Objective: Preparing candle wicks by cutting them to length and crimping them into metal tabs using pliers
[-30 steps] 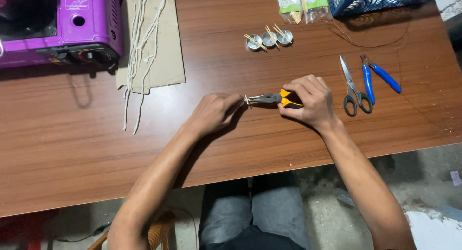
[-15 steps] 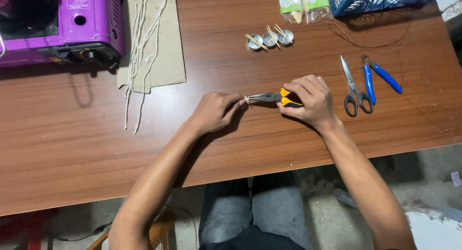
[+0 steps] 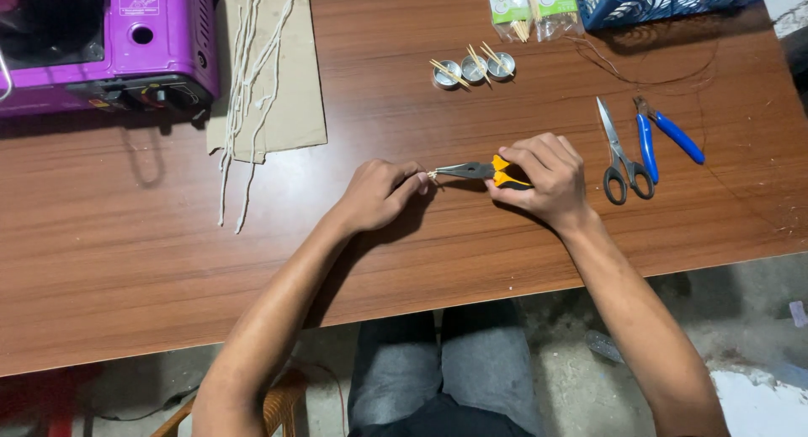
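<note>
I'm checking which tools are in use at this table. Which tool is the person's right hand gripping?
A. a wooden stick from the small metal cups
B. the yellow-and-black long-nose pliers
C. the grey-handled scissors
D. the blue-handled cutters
B: the right hand is closed around the yellow-and-black long-nose pliers, whose tip meets the left hand, while the scissors and the blue-handled cutters lie untouched on the table.

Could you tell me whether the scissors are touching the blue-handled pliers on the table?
Cannot tell. In the head view, the scissors lie right beside the blue-handled pliers, the handle ring seeming to meet one blue handle.
</note>
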